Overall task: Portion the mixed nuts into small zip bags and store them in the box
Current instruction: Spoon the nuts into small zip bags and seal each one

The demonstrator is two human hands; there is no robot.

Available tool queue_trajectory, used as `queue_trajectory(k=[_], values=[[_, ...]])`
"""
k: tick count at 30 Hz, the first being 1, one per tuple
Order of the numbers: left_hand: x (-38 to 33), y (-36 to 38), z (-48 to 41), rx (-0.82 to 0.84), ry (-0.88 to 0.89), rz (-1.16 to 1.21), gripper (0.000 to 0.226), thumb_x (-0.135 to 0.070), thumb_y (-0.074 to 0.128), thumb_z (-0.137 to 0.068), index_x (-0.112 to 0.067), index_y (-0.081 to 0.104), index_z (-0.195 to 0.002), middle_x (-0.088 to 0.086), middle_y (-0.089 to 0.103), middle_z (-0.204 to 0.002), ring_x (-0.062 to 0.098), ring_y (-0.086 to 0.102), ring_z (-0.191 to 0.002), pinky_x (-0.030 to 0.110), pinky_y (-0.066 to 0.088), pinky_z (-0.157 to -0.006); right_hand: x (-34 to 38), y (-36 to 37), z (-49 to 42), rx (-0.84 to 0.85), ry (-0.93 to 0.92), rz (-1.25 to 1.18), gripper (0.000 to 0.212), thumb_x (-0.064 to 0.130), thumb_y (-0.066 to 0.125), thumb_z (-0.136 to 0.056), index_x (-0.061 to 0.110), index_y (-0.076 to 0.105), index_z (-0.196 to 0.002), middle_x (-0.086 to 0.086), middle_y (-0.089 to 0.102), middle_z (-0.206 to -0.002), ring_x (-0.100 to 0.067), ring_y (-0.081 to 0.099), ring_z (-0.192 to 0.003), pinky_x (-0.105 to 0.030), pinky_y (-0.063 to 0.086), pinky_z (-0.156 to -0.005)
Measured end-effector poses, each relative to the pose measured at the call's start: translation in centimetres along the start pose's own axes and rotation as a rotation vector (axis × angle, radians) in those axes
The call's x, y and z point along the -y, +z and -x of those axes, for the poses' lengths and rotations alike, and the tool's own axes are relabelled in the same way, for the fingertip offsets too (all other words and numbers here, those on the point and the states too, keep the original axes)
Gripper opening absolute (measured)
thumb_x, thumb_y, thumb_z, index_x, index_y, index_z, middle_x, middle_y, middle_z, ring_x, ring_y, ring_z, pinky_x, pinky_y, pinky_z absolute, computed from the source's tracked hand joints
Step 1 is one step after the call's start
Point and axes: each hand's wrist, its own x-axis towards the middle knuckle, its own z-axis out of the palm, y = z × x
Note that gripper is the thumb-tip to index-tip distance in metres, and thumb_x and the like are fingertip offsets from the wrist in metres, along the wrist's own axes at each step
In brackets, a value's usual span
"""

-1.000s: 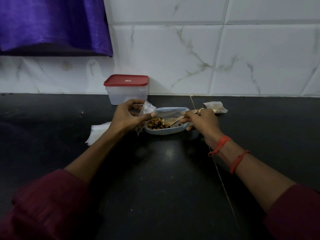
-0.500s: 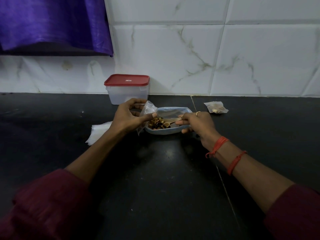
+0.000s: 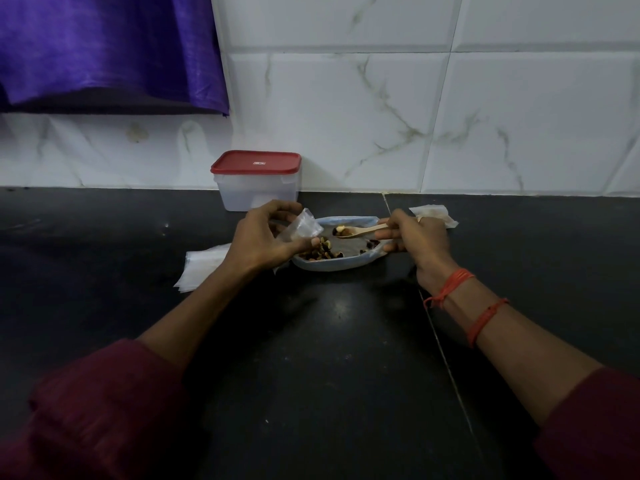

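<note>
- Plainly, the left hand [image 3: 263, 237] pinches a small zip bag [image 3: 301, 228]. The thumb tip presses on the bag's lower edge and the other fingers curl over its top.
- The bag is clear and crumpled, and it is held up over the left end of the pale blue dish [image 3: 332, 266]. I cannot tell whether its mouth is open.
- The right hand [image 3: 415, 237] grips the handle of a wooden spoon [image 3: 362, 231], with thumb and fingers curled close round it. A ring shows on one finger.
- The spoon lies about level above the dish. Its bowl points left toward the bag and carries a few nuts, near the bag but apart from it.
- The mixed nuts [image 3: 320, 251] are heaped in the left part of the dish, just beside the left thumb. A few strays lie toward the right end.
- The box [image 3: 256, 190] stands on the dark counter [image 3: 311, 358] against the tiled wall, behind the left hand and apart from it. Its red lid is on.
- A stack of empty bags [image 3: 204, 265] lies flat left of the dish, partly hidden by the left wrist.
- Another bag [image 3: 438, 216] lies behind the right hand, partly hidden, and its contents are unclear.
</note>
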Motion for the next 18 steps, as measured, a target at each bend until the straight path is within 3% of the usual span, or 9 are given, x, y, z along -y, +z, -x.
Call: queue_trajectory(k=[4, 10, 15, 18], values=[[0.1, 0.2, 0.2, 0.02, 0.032, -0.071, 0.07, -0.048, 0.084, -0.066, -0.026, 0.058, -0.127, -0.012, 0.061, -0.114, 0.009, 0.059, -0.107, 0.024, 0.053, -0.09, 0.4, 0.0, 0.4, 0.005, -0.03, -0.028, 0.021, 0.014, 0.057, -0.089, 0.006, 0.076, -0.087, -0.007, 0.076, -0.072, -0.011, 0.063, -0.052, -0.017, 0.051, -0.053], [-0.2, 0.2, 0.4, 0.017, 0.094, -0.122, 0.089, -0.079, 0.071, -0.057, -0.031, 0.056, -0.13, -0.014, 0.062, -0.114, 0.007, 0.06, -0.106, 0.029, 0.054, -0.089, 0.8, 0.9, 1.8, 0.097, -0.101, -0.011, 0.021, 0.015, 0.056, -0.094, 0.012, 0.077, -0.09, -0.004, 0.077, -0.074, -0.011, 0.062, -0.056, -0.017, 0.053, -0.059], [-0.5, 0.2, 0.5, -0.009, 0.133, -0.125, 0.087, -0.075, 0.074, -0.059, -0.028, 0.056, -0.131, -0.015, 0.063, -0.111, 0.004, 0.061, -0.103, 0.023, 0.052, -0.085, 0.4, 1.8, 2.5, 0.181, -0.276, 0.098, 0.017, 0.019, 0.061, -0.095, 0.02, 0.078, -0.094, -0.001, 0.078, -0.08, -0.014, 0.064, -0.058, -0.033, 0.056, -0.072], [-0.6, 0.2, 0.4, -0.038, 0.138, -0.113, 0.076, -0.055, 0.083, -0.066, -0.024, 0.057, -0.131, -0.018, 0.061, -0.105, 0.001, 0.06, -0.099, 0.017, 0.049, -0.083, 0.4, 1.8, 2.8, 0.279, -0.431, 0.184, 0.013, 0.019, 0.064, -0.096, 0.024, 0.076, -0.1, 0.003, 0.078, -0.084, -0.015, 0.069, -0.06, -0.032, 0.058, -0.071]])
